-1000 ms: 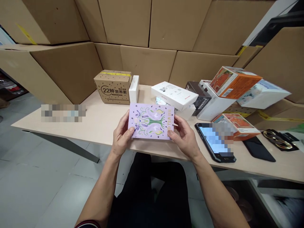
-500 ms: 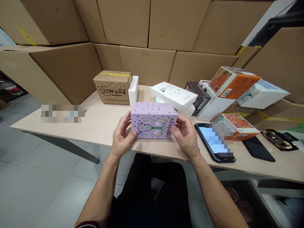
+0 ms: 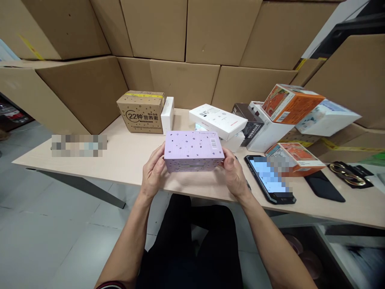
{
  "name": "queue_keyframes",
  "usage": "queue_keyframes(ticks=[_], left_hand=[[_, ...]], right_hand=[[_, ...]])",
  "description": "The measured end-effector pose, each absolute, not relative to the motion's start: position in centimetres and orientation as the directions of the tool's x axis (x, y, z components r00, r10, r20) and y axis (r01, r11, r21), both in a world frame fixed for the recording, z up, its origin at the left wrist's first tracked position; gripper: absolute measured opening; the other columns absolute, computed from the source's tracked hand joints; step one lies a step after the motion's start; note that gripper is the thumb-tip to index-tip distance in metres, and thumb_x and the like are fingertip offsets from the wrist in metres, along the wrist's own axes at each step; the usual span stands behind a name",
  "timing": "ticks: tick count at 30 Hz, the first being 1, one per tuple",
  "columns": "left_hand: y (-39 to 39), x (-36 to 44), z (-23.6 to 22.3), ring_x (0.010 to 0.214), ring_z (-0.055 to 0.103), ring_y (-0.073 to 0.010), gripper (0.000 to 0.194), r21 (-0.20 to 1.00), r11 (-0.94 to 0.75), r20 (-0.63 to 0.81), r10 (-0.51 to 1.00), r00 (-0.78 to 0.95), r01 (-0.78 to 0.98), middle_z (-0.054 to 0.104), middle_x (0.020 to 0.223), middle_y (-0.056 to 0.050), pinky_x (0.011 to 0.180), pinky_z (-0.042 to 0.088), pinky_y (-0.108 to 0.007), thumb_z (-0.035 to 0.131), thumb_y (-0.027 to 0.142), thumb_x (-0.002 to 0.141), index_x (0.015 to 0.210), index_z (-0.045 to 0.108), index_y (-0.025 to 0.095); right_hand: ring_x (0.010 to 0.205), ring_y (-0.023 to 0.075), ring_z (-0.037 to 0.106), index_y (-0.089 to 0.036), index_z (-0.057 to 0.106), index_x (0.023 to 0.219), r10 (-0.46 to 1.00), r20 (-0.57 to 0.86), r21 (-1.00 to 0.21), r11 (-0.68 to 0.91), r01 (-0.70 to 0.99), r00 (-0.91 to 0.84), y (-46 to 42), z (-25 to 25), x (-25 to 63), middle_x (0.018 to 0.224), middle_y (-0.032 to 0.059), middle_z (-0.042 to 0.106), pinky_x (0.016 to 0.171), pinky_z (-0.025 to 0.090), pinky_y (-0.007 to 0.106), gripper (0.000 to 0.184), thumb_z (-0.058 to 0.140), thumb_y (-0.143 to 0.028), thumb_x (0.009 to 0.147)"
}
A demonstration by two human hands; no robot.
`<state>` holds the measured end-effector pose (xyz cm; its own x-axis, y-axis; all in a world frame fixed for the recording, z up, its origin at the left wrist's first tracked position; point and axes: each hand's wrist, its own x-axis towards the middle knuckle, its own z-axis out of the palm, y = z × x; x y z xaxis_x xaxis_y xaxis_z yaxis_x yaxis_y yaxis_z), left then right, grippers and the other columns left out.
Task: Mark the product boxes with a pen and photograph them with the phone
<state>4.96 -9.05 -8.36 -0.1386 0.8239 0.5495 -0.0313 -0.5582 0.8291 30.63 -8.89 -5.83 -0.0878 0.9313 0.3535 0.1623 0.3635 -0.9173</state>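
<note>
Between my two hands is a purple tea box, printed with small dark marks and a white barcode patch on its top. It is tilted so the top face shows broadly, while the patterned front is seen only as a narrow strip. My left hand grips the box's left end, its thumb along the near edge. My right hand holds the right end, with the fingers partly hidden behind the box. Just beyond the purple box lies a flat white box, tilted on top of other things.
At the back left, a brown carton stands beside a narrow white box. To the right are a rugged handheld device, a black phone, scissors and stacked orange boxes. Large cardboard cartons wall the table's back.
My hands have tipped the purple tea box, so its top with the barcode now faces me more and its printed front is mostly turned away. Both hands keep their hold.
</note>
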Motion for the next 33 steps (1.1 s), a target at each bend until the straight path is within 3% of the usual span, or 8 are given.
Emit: queue_keyframes(ticks=[5, 9, 13, 17, 22, 26, 30, 33], left_hand=[[-9.65, 5.25, -8.11, 0.138, 0.054, -0.0270, 0.038, 0.759, -0.617, 0.603, 0.787, -0.132, -0.209, 0.061, 0.145, -0.008, 0.114, 0.049, -0.045, 0.062, 0.044, 0.095, 0.127, 0.071, 0.027], [-9.61, 5.30, -7.98, 0.130, 0.060, -0.0256, 0.030, 0.729, -0.641, 0.620, 0.767, -0.167, -0.238, 0.066, 0.135, -0.009, 0.107, 0.052, -0.043, 0.070, 0.045, 0.089, 0.112, 0.074, 0.026], [-9.34, 5.13, -8.15, 0.124, 0.062, -0.0234, 0.031, 0.729, -0.654, 0.633, 0.756, -0.165, -0.202, 0.064, 0.128, -0.009, 0.103, 0.053, -0.039, 0.075, 0.047, 0.085, 0.105, 0.071, 0.024], [-9.56, 5.30, -7.82, 0.122, 0.061, -0.0211, 0.022, 0.747, -0.658, 0.641, 0.751, -0.158, -0.100, 0.063, 0.119, -0.008, 0.102, 0.053, -0.036, 0.080, 0.031, 0.082, 0.096, 0.066, 0.022], [-9.80, 5.62, -7.37, 0.121, 0.061, -0.0197, 0.019, 0.751, -0.656, 0.641, 0.751, -0.159, -0.067, 0.062, 0.117, -0.007, 0.103, 0.053, -0.035, 0.079, 0.025, 0.082, 0.093, 0.063, 0.021], [-9.68, 5.56, -7.51, 0.121, 0.060, -0.0192, 0.025, 0.750, -0.661, 0.652, 0.745, -0.139, -0.027, 0.059, 0.119, -0.008, 0.103, 0.052, -0.034, 0.077, 0.026, 0.084, 0.106, 0.066, 0.023], [-9.69, 5.34, -7.62, 0.122, 0.057, -0.0210, 0.026, 0.758, -0.648, 0.652, 0.749, -0.118, 0.076, 0.058, 0.121, -0.008, 0.102, 0.053, -0.036, 0.072, 0.034, 0.089, 0.113, 0.068, 0.025], [-9.68, 5.21, -7.54, 0.121, 0.057, -0.0231, 0.031, 0.790, -0.598, 0.612, 0.784, -0.107, 0.136, 0.059, 0.124, -0.009, 0.099, 0.054, -0.037, 0.065, 0.044, 0.093, 0.118, 0.069, 0.025]], right_hand=[[0.123, 0.0291, 0.063, -0.024, 0.058, 0.127, 0.888, 0.461, -0.887, 0.461, 0.036, -0.013, -8.85, -6.00, 30.42, 0.132, 0.0135, 0.066, 0.100, 0.053, 0.046, 0.068, 0.041, -0.078, 0.090], [0.124, 0.0276, 0.062, -0.025, 0.060, 0.117, 0.883, 0.469, -0.881, 0.466, 0.083, 0.026, -8.82, -6.26, 30.42, 0.131, 0.0129, 0.066, 0.101, 0.052, 0.046, 0.060, 0.042, -0.076, 0.091], [0.117, 0.0246, 0.064, -0.024, 0.060, 0.100, 0.871, 0.490, -0.865, 0.483, 0.133, 0.024, -8.84, -5.96, 30.50, 0.132, 0.0111, 0.064, 0.097, 0.053, 0.043, 0.042, 0.049, -0.065, 0.095], [0.116, 0.0246, 0.063, -0.022, 0.051, 0.079, 0.868, 0.497, -0.841, 0.485, 0.240, -0.011, -8.69, -5.74, 30.49, 0.128, 0.0111, 0.063, 0.092, 0.053, 0.039, 0.033, 0.066, -0.050, 0.090], [0.113, 0.0251, 0.065, -0.022, 0.051, 0.077, 0.857, 0.516, -0.818, 0.498, 0.290, -0.015, -8.60, -5.86, 30.44, 0.126, 0.0119, 0.064, 0.087, 0.052, 0.037, 0.031, 0.067, -0.046, 0.089], [0.113, 0.0236, 0.064, -0.022, 0.054, 0.078, 0.841, 0.540, -0.789, 0.514, 0.336, -0.018, -8.62, -5.73, 30.55, 0.123, 0.0107, 0.066, 0.086, 0.051, 0.034, 0.029, 0.059, -0.046, 0.095], [0.100, 0.0221, 0.066, -0.023, 0.063, 0.089, 0.758, 0.651, -0.650, 0.532, 0.542, 0.037, -8.34, -5.68, 30.98, 0.106, 0.0087, 0.072, 0.087, 0.050, 0.037, 0.029, 0.044, -0.040, 0.102], [0.095, 0.0266, 0.062, -0.020, 0.065, 0.089, 0.710, 0.702, -0.427, 0.352, 0.833, 0.060, -8.49, -5.66, 31.39, 0.097, 0.0127, 0.071, 0.086, 0.048, 0.042, 0.030, 0.043, -0.036, 0.100]])
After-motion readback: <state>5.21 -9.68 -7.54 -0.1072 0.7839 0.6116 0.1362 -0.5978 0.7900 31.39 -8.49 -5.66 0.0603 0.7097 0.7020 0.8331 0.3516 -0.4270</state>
